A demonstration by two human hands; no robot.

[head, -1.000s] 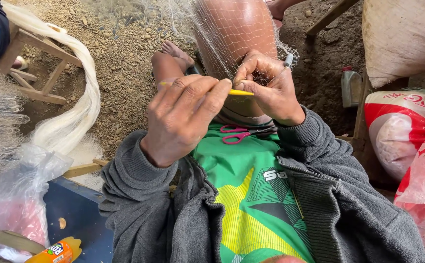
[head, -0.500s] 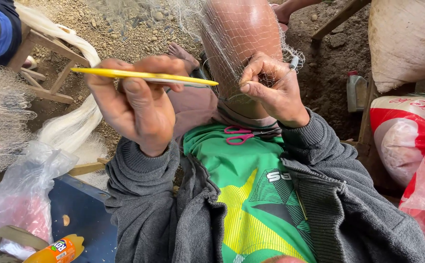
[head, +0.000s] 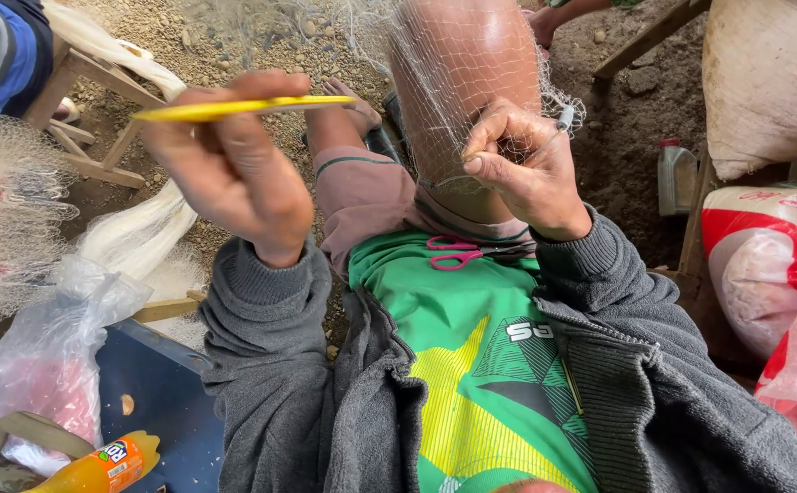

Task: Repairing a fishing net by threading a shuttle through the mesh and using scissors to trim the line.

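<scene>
Now, pink scissors [head: 458, 253] rest on my lap at centre; above them my right hand [head: 526, 169] pinches the fishing net [head: 453, 82] over my knee, while my left hand [head: 234, 173], closed on the yellow netting needle [head: 234, 109], has swung out to upper left, drawing a stitch tight.

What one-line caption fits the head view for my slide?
Left hand lifts a yellow netting needle while right hand pinches fine net draped over a knee.

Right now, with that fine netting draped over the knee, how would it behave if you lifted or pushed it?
The fishing net would probably go limp: it drapes closely over the knee. It looks very light, being thin, see-through mesh. It may snag rather than slide, since the right hand pinches it bunched in the fingers.
</scene>
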